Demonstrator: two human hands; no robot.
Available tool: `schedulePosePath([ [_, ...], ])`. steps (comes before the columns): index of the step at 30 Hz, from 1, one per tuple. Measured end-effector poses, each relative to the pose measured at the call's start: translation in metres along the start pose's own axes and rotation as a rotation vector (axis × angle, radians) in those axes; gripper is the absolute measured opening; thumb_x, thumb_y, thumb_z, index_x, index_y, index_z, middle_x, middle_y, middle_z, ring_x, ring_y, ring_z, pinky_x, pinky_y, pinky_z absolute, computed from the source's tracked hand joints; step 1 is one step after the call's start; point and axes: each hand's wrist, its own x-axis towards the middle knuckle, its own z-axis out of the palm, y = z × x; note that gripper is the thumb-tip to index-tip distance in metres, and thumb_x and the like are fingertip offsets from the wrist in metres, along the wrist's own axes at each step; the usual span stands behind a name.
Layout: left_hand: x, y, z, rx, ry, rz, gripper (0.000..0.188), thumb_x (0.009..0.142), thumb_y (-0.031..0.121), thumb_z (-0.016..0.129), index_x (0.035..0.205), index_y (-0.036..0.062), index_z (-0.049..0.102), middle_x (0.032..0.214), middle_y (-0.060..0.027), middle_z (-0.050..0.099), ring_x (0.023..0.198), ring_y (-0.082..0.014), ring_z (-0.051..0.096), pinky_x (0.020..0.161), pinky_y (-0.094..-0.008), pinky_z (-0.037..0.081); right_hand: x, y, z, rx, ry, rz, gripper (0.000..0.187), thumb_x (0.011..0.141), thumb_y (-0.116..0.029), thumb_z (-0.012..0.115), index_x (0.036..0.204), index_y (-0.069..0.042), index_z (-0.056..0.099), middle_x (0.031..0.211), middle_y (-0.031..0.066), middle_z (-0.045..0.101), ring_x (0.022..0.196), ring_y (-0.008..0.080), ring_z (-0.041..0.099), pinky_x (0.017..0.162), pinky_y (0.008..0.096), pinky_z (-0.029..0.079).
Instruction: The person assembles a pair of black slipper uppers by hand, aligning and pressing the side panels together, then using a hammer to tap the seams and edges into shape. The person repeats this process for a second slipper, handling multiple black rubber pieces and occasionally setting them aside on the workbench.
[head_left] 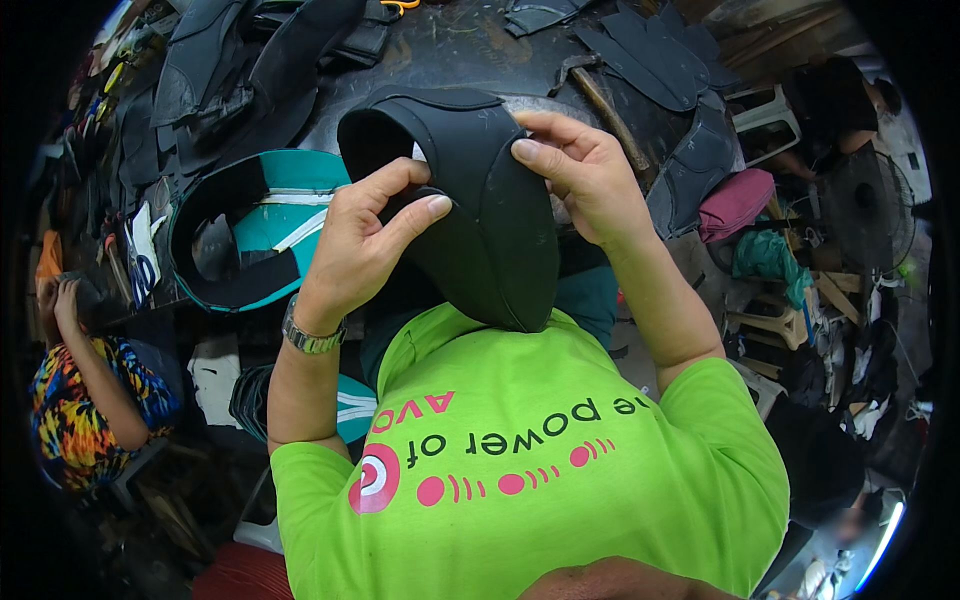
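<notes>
A black sewn shoe upper [490, 230] is held up in front of my chest, its narrow rounded end pointing down toward me and its opening at the upper left. My left hand [360, 235] pinches its left edge, thumb and index finger close together by the opening. A small white patch shows inside the opening beside those fingers. On the far right side, my right hand [590, 180] grips the edge of the upper between thumb and fingers. Left of my left hand lies a teal and black curved piece [255, 290] with white strips, on the table edge.
Black cut pieces [205, 75] pile up at the table's far left, with more black pieces [650, 60] at the far right. A hammer [612, 118] lies behind my right hand. A co-worker in a colourful shirt [95, 400] sits left. A pink bundle [737, 205] and a fan [868, 210] stand right.
</notes>
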Motion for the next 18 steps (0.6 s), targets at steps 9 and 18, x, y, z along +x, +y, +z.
schedulePosePath([
  [9,0.002,0.000,0.009,-0.060,-0.041,-0.022,0.025,0.093,0.015,0.072,0.109,-0.0047,0.068,0.091,-0.0028,0.070,0.081,-0.0067,0.059,0.070,-0.0246,0.050,-0.010,0.006,-0.001,-0.192,0.065,-0.273,0.021,0.088,0.006,0.070,0.108,0.002,0.071,0.101,0.0067,0.072,0.095,0.0123,0.068,0.088,0.0261,0.055],
  [18,0.001,-0.004,0.011,-0.014,-0.095,-0.105,0.022,0.095,0.015,0.071,0.103,-0.0049,0.070,0.086,-0.0006,0.070,0.077,-0.0043,0.055,0.067,-0.0240,0.049,-0.002,0.006,0.000,-0.072,-0.013,-0.233,0.016,0.085,0.006,0.072,0.101,0.001,0.072,0.100,0.0071,0.072,0.092,0.0139,0.069,0.084,0.0274,0.057],
])
